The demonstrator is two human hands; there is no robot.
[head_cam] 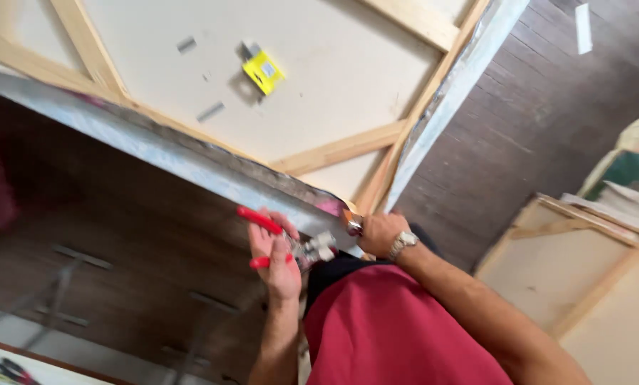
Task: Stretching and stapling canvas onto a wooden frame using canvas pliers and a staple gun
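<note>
1. Head view: canvas (pixel 319 93) lies face down on its wooden stretcher frame (pixel 333 151), with the folded edge (pixel 191 167) of the canvas running across the picture toward the person's body. All places below are told from this canvas.

2. The left hand (pixel 280 253) is just below the canvas edge, near its corner. It is closed around the red handles of canvas pliers (pixel 291 242); the metal head of the pliers touches the folded edge, but the blur does not let me see whether it bites the cloth.

3. The right hand (pixel 378 232) is at the same corner, just beside the pliers. It is clenched, with a wristwatch (pixel 403 244) on the wrist. A small shiny thing shows at its fingers; what it is I cannot tell.

4. On the back of the canvas, well apart from the hands, lies a yellow tool (pixel 262 70), with some grey staple strips (pixel 210 111) near it.

5. Right of the canvas, across a strip of dark floor (pixel 540 107), another stretched canvas (pixel 583 285) is cut off by the picture border.

6. Below the canvas, the red shirt (pixel 390 335) hides the rest of the person's body.
</note>
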